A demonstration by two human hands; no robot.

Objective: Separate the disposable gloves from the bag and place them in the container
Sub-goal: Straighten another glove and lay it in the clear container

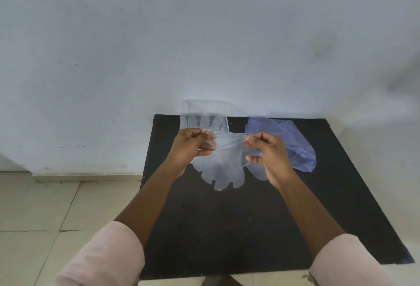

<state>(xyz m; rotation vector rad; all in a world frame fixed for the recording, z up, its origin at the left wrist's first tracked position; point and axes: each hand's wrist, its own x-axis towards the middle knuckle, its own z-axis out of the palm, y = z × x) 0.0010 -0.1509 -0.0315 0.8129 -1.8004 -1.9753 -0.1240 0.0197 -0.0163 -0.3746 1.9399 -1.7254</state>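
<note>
Soft, even daylight; faint shadows. Wide-angle bowing at frame edges; motion blur smears a dark shape at right edge.

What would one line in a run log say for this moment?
left hand: pinching glove cuff | right hand: pinching same cuff | bag: on table | container: holds gloves

Black table (227, 229); clear container (203, 122) at far edge, bluish bag (297, 147) beside it
</note>
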